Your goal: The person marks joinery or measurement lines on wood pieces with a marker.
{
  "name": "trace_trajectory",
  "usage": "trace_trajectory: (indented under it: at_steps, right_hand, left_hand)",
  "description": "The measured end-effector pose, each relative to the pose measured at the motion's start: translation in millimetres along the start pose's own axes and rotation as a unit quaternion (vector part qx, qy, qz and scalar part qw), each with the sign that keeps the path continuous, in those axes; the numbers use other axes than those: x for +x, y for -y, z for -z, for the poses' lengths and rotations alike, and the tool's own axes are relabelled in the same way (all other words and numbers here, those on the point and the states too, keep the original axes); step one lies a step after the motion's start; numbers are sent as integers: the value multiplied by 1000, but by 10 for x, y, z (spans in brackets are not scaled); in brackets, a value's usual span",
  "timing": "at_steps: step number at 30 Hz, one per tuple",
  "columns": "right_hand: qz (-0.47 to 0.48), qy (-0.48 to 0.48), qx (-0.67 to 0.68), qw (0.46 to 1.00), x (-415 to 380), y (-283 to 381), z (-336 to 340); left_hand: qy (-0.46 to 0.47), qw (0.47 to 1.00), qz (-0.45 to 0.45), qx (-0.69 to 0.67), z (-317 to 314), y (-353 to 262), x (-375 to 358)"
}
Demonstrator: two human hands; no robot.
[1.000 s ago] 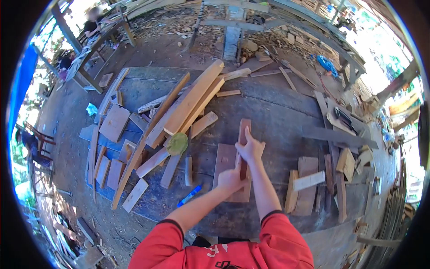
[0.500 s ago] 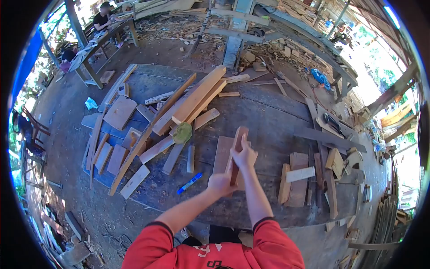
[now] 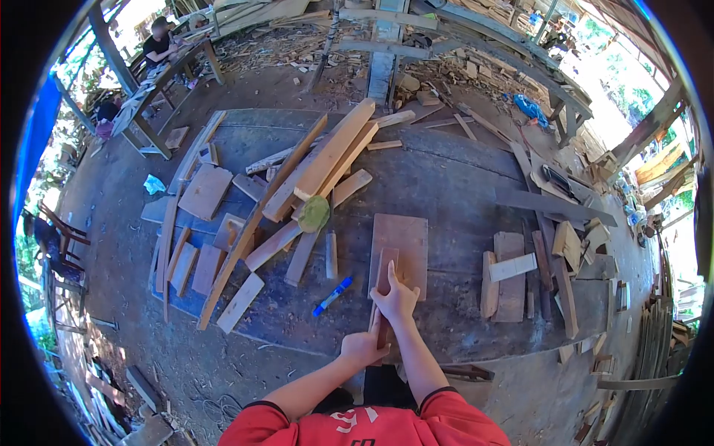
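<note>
Both my hands hold a narrow wooden strip (image 3: 384, 269) that points away from me over the near edge of the workbench (image 3: 454, 186). My left hand (image 3: 362, 347) grips its near end at the bench edge. My right hand (image 3: 396, 299) clasps it further up. The strip's far end lies over a flat reddish board (image 3: 405, 241) on the bench.
A pile of planks and offcuts (image 3: 320, 167) with a green pad (image 3: 314, 213) fills the bench's left. A blue marker (image 3: 332, 296) lies left of my hands. More offcuts (image 3: 513, 275) sit right. A person (image 3: 158, 41) sits at a far table.
The strip stood raised over the board a second ago. I have drawn it back toward me and laid it lower, with both hands nearer the bench's front edge.
</note>
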State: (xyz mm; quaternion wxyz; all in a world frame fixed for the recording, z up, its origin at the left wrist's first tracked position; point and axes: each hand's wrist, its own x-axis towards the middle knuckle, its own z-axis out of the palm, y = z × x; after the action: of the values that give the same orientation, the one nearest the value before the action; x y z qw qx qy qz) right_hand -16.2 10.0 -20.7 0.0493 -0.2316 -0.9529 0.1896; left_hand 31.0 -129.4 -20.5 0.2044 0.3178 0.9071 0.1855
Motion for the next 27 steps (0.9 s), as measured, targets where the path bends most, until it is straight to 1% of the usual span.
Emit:
trace_trajectory:
  at_steps: [2, 3, 5, 7, 10, 11, 13, 14, 15, 16, 18, 19, 20, 22, 23, 26, 27]
  right_hand:
    - [-19, 56, 12, 998, 447, 5, 99]
    - [-15, 55, 13, 998, 739, -34, 83]
    - [20, -11, 15, 1000, 1311, -125, -23]
    - [8, 8, 17, 1000, 1998, -163, -35]
    - [4, -3, 2, 1000, 2883, -135, 29]
    - [-5, 12, -14, 1000, 3108, -148, 58]
    - [-13, 29, -36, 999, 3289, -77, 159]
    - [-12, -2, -21, 1000, 3296, -31, 218]
    - [-13, -30, -7, 999, 3235, 15, 271]
    - [-16, -22, -10, 1000, 3092, 60, 314]
    - [-4, -7, 0, 1000, 2771, 161, 447]
    - [12, -16, 0, 1000, 2516, 195, 475]
    - [7, -11, -5, 1000, 2241, 217, 463]
    - [35, -17, -5, 999, 1688, 262, 405]
    - [69, -57, 48, 995, 1427, 157, 200]
    - [25, -34, 41, 998, 545, 130, 14]
    - [8, -22, 32, 999, 307, 125, -56]
  left_hand:
    - [-3, 1000, 6, -7, 171, -19, 392]
    - [-8, 1000, 10, -13, 276, -20, 658]
    - [-29, 1000, -2, -9, 391, 43, 1234]
    - [-57, 998, -6, 0, 581, 94, 1862]
    - [-41, 999, 9, -3, 933, 191, 2724]
    - [-30, 999, 10, -5, 1068, 196, 2908]
    - [-47, 999, 2, 13, 1279, 161, 3021]
    - [-58, 998, -5, 28, 1362, 135, 3014]
    - [-33, 999, -2, 31, 1430, 123, 2945]
    - [-26, 999, 1, 25, 1445, 98, 2745]
    - [-63, 998, -8, 23, 1481, 47, 2348]
    - [-98, 995, -17, 18, 1349, 65, 2137]
    - [-92, 996, -18, 12, 1185, 59, 1894]
    - [-128, 991, -28, -10, 891, 66, 1377]
    - [-117, 993, -28, -18, 772, 66, 1100]
    - [-72, 997, -32, -22, 406, 129, 377]
    - [-71, 997, -32, -22, 321, 159, 181]
